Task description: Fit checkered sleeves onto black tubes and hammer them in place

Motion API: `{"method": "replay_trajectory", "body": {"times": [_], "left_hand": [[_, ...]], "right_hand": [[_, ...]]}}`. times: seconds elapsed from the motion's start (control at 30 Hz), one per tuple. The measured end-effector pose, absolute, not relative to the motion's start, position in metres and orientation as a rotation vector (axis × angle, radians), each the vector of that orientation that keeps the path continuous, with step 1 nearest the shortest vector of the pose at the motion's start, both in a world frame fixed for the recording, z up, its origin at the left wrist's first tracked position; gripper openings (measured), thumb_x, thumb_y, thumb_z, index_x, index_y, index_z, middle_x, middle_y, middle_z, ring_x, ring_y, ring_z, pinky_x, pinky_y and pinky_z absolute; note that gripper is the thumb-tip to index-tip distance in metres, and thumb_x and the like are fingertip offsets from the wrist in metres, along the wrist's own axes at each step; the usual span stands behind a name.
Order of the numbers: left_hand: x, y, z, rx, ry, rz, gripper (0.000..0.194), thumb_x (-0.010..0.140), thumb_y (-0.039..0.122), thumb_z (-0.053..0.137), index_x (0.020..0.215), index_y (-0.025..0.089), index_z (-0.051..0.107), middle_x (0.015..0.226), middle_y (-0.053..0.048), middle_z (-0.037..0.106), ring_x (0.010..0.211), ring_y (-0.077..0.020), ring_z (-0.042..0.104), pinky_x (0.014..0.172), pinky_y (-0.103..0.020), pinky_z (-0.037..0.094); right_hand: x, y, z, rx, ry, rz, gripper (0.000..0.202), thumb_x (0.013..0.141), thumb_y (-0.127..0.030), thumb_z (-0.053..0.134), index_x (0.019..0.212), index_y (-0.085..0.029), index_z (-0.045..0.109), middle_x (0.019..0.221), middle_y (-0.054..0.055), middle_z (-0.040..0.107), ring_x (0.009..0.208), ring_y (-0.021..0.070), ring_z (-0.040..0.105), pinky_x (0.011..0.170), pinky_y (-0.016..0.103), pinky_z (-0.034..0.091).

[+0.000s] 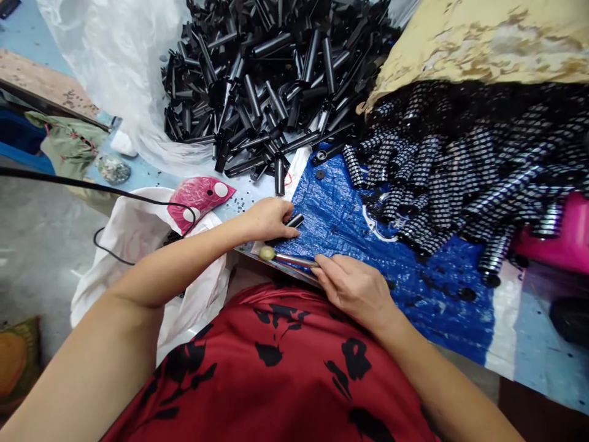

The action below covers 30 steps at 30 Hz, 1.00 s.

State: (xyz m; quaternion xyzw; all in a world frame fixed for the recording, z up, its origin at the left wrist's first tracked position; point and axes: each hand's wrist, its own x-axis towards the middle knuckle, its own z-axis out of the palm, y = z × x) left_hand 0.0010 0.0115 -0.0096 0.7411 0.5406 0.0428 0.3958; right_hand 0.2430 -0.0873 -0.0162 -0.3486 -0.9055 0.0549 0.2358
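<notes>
Near the front edge of the table, my left hand [269, 220] is closed with thumb and fingers around a short black tube [296, 220]. Part of that tube is hidden beneath the fingers. My right hand [352, 285] pinches the end of a slim metal rod [294, 261]. On the rod's far end sits a rounded yellowish head [267, 253], just below my left hand and apart from the tube. Beyond my hands rises a big heap of smooth black tubes [276, 98], some lying loose close to my left hand.
A blue plastic sheet [340, 221] covers the tabletop. Ribbed black cylinders [432, 178] spill from a yellowish sack [488, 43] at right, beside a pink container [556, 239]. At left are a pink bag [197, 199], a white-lined bin [115, 264] and a black cable [83, 184].
</notes>
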Motion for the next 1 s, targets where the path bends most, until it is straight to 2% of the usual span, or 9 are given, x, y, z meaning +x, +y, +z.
{"method": "replay_trajectory", "body": {"times": [0.17, 0.27, 0.37, 0.43, 0.5, 0.7, 0.8, 0.9, 1.0], "left_hand": [[-0.046, -0.010, 0.029, 1.921, 1.420, 0.093, 0.032, 0.078, 0.037, 0.076, 0.067, 0.019, 0.051, 0.060, 0.001, 0.050, 0.055, -0.0121, 0.039, 0.058, -0.030, 0.024], [-0.109, -0.035, 0.072, 1.863, 1.337, -0.229, 0.038, 0.079, 0.046, 0.077, 0.066, 0.019, 0.055, 0.059, 0.000, 0.051, 0.054, -0.0120, 0.041, 0.056, -0.029, 0.025], [-0.140, -0.049, 0.092, 1.777, 1.448, -0.372, 0.040, 0.077, 0.059, 0.079, 0.082, 0.020, 0.068, 0.070, -0.001, 0.063, 0.060, -0.0140, 0.050, 0.057, -0.027, 0.033], [-0.128, -0.042, 0.083, 1.807, 1.501, -0.227, 0.047, 0.082, 0.066, 0.071, 0.096, 0.021, 0.071, 0.079, -0.002, 0.067, 0.067, -0.0168, 0.056, 0.062, -0.027, 0.038], [-0.096, -0.023, 0.062, 1.896, 1.637, -0.034, 0.050, 0.091, 0.067, 0.057, 0.096, 0.020, 0.070, 0.081, -0.005, 0.069, 0.073, -0.0204, 0.060, 0.067, -0.030, 0.041], [-0.011, 0.048, 0.007, 2.044, 2.161, -0.020, 0.059, 0.094, 0.071, 0.048, 0.093, 0.016, 0.070, 0.093, -0.020, 0.071, 0.091, -0.0353, 0.065, 0.074, -0.040, 0.043], [-0.009, 0.057, -0.001, 2.029, 2.144, -0.041, 0.050, 0.097, 0.060, 0.047, 0.104, 0.016, 0.069, 0.097, -0.017, 0.072, 0.092, -0.0337, 0.064, 0.077, -0.039, 0.043], [-0.017, 0.049, 0.004, 2.025, 2.140, 0.070, 0.036, 0.100, 0.043, 0.045, 0.116, 0.016, 0.064, 0.097, -0.011, 0.070, 0.089, -0.0269, 0.062, 0.080, -0.036, 0.041], [-0.021, 0.032, 0.014, 1.812, 2.049, 0.387, 0.029, 0.097, 0.031, 0.050, 0.124, 0.019, 0.053, 0.085, -0.002, 0.065, 0.075, -0.0192, 0.058, 0.074, -0.032, 0.041]], "right_hand": [[0.279, -0.093, -0.017, -1.015, -2.290, 0.284, 0.020, 0.100, -0.017, 0.063, 0.119, -0.013, 0.068, 0.093, 0.007, 0.072, 0.077, 0.0149, 0.066, 0.074, 0.027, 0.052], [0.300, -0.100, -0.027, -1.159, -2.286, 0.137, 0.017, 0.095, -0.022, 0.072, 0.112, -0.016, 0.071, 0.099, 0.007, 0.074, 0.085, 0.0176, 0.068, 0.080, 0.030, 0.053], [0.301, -0.103, -0.034, -1.256, -2.298, 0.116, 0.017, 0.094, -0.029, 0.074, 0.104, -0.016, 0.073, 0.097, 0.007, 0.074, 0.086, 0.0199, 0.067, 0.080, 0.034, 0.051], [0.294, -0.102, -0.032, -1.276, -2.274, 0.155, 0.022, 0.094, -0.035, 0.075, 0.103, -0.016, 0.074, 0.098, 0.009, 0.074, 0.089, 0.0214, 0.067, 0.082, 0.036, 0.051], [0.289, -0.099, -0.028, -1.261, -2.246, 0.179, 0.026, 0.094, -0.039, 0.074, 0.105, -0.015, 0.074, 0.099, 0.010, 0.075, 0.090, 0.0214, 0.068, 0.082, 0.036, 0.050], [0.338, -0.085, -0.018, -1.547, -2.035, -0.100, 0.020, 0.103, -0.024, 0.055, 0.108, -0.015, 0.072, 0.094, 0.008, 0.076, 0.082, 0.0181, 0.070, 0.078, 0.032, 0.051], [0.373, -0.076, -0.013, -1.791, -2.136, -0.289, 0.028, 0.100, -0.018, 0.053, 0.119, -0.015, 0.073, 0.110, 0.012, 0.074, 0.095, 0.0236, 0.068, 0.083, 0.036, 0.049], [0.387, -0.069, -0.011, -1.935, -2.322, -0.170, 0.040, 0.096, -0.014, 0.052, 0.131, -0.019, 0.070, 0.114, 0.011, 0.070, 0.095, 0.0245, 0.065, 0.081, 0.037, 0.046], [0.384, -0.066, -0.010, -2.090, -2.232, -0.064, 0.030, 0.102, -0.025, 0.051, 0.122, -0.018, 0.071, 0.111, 0.012, 0.070, 0.093, 0.0237, 0.064, 0.079, 0.036, 0.044]]}}
